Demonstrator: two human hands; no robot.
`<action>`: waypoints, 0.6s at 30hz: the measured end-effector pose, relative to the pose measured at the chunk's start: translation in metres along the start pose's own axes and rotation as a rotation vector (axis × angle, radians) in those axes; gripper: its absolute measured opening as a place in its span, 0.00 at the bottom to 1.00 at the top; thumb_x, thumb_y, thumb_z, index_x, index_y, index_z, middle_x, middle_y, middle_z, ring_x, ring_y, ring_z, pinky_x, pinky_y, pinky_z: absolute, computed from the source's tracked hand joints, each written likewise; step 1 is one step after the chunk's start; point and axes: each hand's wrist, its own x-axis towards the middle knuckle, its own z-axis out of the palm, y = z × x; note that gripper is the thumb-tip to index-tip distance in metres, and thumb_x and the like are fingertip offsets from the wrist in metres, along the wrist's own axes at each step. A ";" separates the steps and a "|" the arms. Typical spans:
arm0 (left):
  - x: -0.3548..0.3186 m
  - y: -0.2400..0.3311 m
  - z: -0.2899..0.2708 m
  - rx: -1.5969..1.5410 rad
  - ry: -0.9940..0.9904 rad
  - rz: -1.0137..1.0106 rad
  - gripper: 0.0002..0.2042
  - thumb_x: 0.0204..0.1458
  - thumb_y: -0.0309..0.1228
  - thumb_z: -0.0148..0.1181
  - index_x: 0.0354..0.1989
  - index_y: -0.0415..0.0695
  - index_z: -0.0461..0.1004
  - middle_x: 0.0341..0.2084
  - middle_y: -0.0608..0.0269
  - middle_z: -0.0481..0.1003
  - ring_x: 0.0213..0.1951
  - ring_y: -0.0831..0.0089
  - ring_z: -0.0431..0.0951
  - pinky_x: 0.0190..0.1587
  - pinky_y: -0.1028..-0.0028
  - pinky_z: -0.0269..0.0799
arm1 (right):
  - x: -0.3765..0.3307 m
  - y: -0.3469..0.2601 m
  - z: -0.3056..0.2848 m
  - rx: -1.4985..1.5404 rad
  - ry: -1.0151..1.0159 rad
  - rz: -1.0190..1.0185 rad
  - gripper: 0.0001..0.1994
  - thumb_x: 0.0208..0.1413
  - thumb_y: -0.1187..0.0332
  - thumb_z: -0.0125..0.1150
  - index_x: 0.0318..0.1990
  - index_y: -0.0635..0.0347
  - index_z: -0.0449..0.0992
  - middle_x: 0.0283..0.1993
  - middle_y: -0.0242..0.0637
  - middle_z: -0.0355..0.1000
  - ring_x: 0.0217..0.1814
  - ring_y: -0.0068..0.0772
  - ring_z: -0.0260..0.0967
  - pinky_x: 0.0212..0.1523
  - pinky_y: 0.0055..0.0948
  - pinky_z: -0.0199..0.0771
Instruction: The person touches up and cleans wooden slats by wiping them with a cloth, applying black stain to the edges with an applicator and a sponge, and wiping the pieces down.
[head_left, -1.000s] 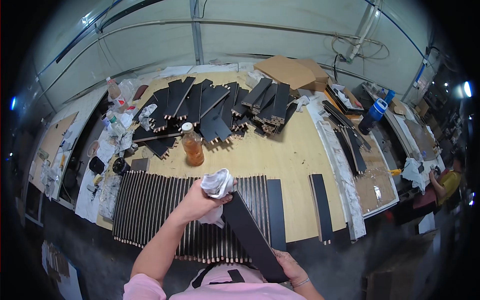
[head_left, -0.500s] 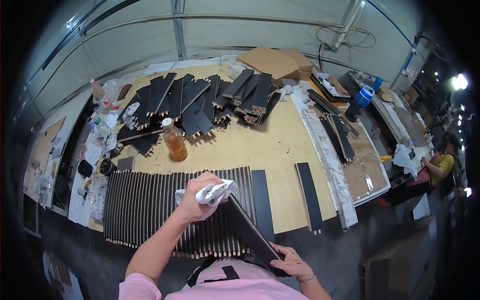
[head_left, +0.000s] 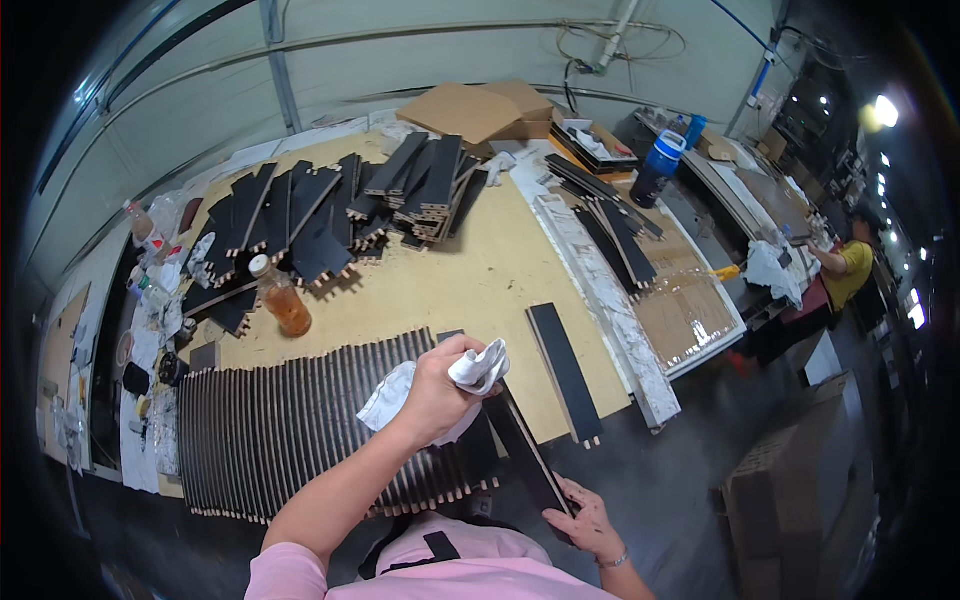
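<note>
My left fingers (head_left: 455, 346) grip a cloth (head_left: 482, 368), right fingers (head_left: 576, 491) a board (head_left: 521, 450); the row (head_left: 290, 430) leftward is neat, the pile (head_left: 318, 240) ahead isn't.

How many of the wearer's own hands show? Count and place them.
2: the left hand holds a white cloth by the upper end of a black board; the right hand grips near its lower end. Some fingers are hidden.

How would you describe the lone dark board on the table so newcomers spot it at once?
On the big pale yellow tabletop, go to the front edge, right of the long row of dark boards. The lone board lies there, light pegs at its near end. Unlike boards in the row or the heap at the back, it touches no other board.
</note>
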 end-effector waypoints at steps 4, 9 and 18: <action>-0.005 -0.007 0.033 0.149 -0.049 0.005 0.21 0.48 0.19 0.84 0.50 0.41 0.81 0.39 0.69 0.82 0.41 0.79 0.81 0.46 0.71 0.80 | -0.017 0.009 -0.041 -0.481 0.058 -0.116 0.38 0.56 0.71 0.81 0.77 0.56 0.75 0.50 0.39 0.76 0.48 0.33 0.77 0.52 0.31 0.80; -0.008 -0.017 0.083 -0.177 -0.070 -0.237 0.23 0.48 0.21 0.86 0.51 0.43 0.80 0.43 0.71 0.84 0.44 0.80 0.82 0.52 0.72 0.80 | -0.034 0.009 -0.066 -0.800 0.242 -0.254 0.36 0.51 0.67 0.82 0.71 0.40 0.82 0.45 0.39 0.72 0.45 0.43 0.76 0.42 0.39 0.82; -0.019 -0.013 0.104 -0.269 0.085 -0.167 0.20 0.51 0.13 0.74 0.54 0.39 0.84 0.42 0.65 0.86 0.44 0.74 0.87 0.49 0.70 0.85 | -0.049 0.013 -0.086 -0.969 0.435 -0.278 0.37 0.49 0.63 0.83 0.70 0.39 0.82 0.49 0.39 0.71 0.47 0.44 0.74 0.41 0.40 0.82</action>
